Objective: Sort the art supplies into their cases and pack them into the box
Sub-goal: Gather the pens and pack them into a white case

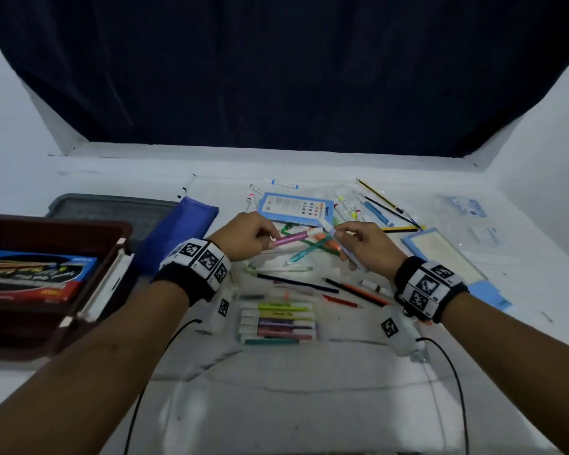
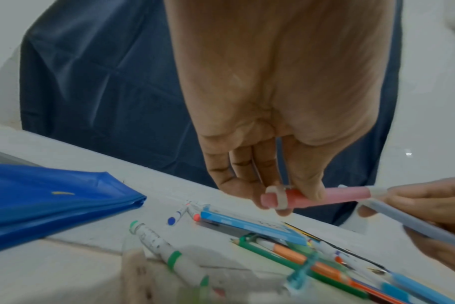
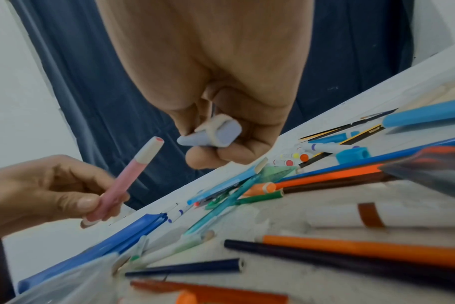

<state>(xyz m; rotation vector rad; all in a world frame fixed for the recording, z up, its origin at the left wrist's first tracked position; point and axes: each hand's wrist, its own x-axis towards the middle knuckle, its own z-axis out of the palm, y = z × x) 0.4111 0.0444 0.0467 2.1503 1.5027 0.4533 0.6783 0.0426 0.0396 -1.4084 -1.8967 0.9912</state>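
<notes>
My left hand [image 1: 253,234] pinches a pink highlighter [image 1: 293,239] above the middle of the table; in the left wrist view its thumb lies over the pink highlighter [image 2: 317,198]. My right hand [image 1: 358,239] grips a lilac highlighter [image 1: 344,247], whose end [image 3: 216,134] pokes out of the curled fingers. The two pens' tips nearly meet. Below them lies a row of several highlighters [image 1: 278,321] in a clear case. Loose coloured pencils [image 1: 352,290] and markers [image 1: 349,205] are scattered around. A dark red box [image 1: 56,284] at the left holds a blue and red pack.
A blue pouch [image 1: 178,231] lies beside the box, a grey tray [image 1: 112,208] behind it. A light blue card [image 1: 294,208] and a blue-framed board [image 1: 450,257] lie on the white table [image 1: 309,405]. A dark curtain [image 1: 276,77] hangs behind.
</notes>
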